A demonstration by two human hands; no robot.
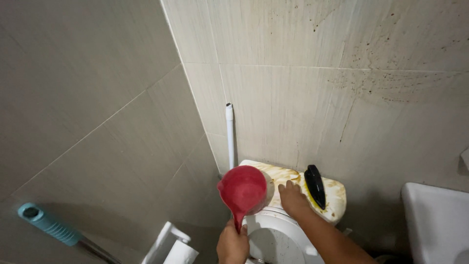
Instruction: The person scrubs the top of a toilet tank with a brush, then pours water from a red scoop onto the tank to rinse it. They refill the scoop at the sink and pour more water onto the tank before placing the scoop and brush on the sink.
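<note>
The stained toilet tank (293,188) sits against the tiled wall, my right hand (293,198) flat on its lid, fingers apart, beside a black brush (315,186). My left hand (232,244) has its fingers clamped on the handle of the red dipper (243,190), held over the tank's left end above the bowl (276,237).

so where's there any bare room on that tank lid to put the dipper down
Little. The stained tank lid is bare only at its right end, beyond the black brush, and in a thin strip behind the right hand. The left end is crowded: the red dipper, held by the left hand, hangs there beside the white pole.
</note>
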